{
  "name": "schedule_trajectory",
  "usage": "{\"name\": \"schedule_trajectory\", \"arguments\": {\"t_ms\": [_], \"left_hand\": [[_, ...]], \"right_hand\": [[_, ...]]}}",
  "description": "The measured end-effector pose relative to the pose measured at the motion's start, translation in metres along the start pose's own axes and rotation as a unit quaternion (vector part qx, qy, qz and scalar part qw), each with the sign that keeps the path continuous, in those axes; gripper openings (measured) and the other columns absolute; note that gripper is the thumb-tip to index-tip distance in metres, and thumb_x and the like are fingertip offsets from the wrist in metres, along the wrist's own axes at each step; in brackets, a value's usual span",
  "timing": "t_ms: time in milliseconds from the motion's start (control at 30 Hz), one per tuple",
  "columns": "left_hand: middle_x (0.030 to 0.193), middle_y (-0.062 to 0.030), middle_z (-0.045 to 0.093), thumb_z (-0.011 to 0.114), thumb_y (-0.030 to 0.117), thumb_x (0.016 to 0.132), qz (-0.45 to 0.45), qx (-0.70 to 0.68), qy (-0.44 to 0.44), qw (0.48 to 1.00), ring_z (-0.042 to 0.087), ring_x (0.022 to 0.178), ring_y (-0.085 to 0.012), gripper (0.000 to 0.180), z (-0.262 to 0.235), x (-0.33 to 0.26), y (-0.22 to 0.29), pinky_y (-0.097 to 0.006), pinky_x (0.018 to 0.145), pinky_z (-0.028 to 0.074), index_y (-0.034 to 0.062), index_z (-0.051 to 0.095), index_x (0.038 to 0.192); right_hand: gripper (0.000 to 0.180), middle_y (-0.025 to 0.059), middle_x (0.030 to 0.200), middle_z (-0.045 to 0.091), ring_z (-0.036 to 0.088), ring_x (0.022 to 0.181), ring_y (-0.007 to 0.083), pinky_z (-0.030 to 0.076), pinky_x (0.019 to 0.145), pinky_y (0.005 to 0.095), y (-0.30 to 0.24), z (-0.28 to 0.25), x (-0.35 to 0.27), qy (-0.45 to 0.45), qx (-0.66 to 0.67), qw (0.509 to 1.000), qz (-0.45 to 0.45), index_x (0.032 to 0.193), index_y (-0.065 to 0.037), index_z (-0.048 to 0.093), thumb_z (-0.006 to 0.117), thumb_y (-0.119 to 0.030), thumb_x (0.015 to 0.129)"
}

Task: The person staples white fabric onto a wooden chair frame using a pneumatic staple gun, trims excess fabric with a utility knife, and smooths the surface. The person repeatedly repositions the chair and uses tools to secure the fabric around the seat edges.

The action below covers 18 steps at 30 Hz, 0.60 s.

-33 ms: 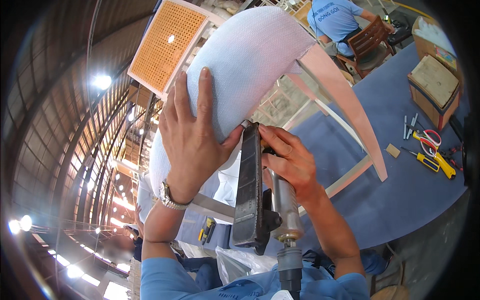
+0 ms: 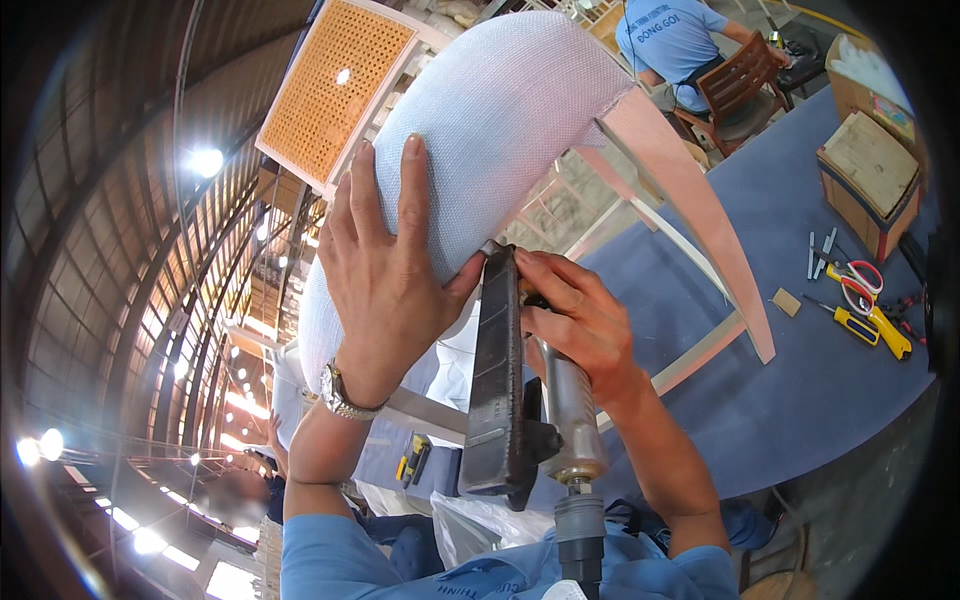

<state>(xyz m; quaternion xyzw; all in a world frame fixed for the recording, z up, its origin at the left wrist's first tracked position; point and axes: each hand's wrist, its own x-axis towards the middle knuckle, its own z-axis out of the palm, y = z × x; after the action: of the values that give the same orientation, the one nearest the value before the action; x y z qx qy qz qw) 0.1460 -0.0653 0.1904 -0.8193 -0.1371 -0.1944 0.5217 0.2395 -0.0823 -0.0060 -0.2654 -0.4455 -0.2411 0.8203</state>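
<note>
two hands, staple gun (image 2: 510, 400), upholstered chair (image 2: 490, 130)

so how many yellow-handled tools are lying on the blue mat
2, both at the right edge of the blue mat: one yellow-handled tool pointing left, the other just right of it, beside red-handled scissors. More may be hidden.

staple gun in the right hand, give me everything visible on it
The staple gun looks pneumatic: a long dark, worn metal magazine beside a silvery cylindrical handle, with a grey fitting and hose leaving its bottom end toward the lower edge of the picture. It is held roughly upright, nose up, the tip pressed at the edge of the white mesh fabric stretched over a curved chair frame. The right hand wraps the upper handle; the left hand lies flat on the fabric, thumb beside the nose.
</note>
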Motion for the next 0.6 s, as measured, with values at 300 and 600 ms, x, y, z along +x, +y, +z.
{"name": "schedule_trajectory", "arguments": {"t_ms": [300,600], "left_hand": [[0.159,-0.0299,0.026,0.095,0.024,0.061,-0.024,-0.037,-0.004,0.999,0.037,0.137,-0.0463,0.124,0.004,0.001,0.003,-0.058,0.108,0.032,0.0208,0.026,0.164],[0.159,-0.0289,0.025,0.094,0.023,0.065,-0.006,0.024,0.014,1.000,0.037,0.140,-0.0473,0.125,0.008,-0.003,0.008,-0.058,0.109,0.035,0.0245,0.019,0.165]], "right_hand": [[0.036,0.0123,0.137,0.066,0.067,0.115,0.0355,0.058,0.091,0.0419,0.010,0.008,0.005,-0.016,-0.012,1.000,-0.010,0.100,-0.013,0.069,0.077,-0.013,0.065],[0.032,0.0114,0.137,0.067,0.068,0.112,0.0334,0.058,0.088,0.0414,0.004,0.008,0.006,-0.037,-0.008,0.999,-0.028,0.096,-0.013,0.068,0.076,-0.015,0.066]]}}
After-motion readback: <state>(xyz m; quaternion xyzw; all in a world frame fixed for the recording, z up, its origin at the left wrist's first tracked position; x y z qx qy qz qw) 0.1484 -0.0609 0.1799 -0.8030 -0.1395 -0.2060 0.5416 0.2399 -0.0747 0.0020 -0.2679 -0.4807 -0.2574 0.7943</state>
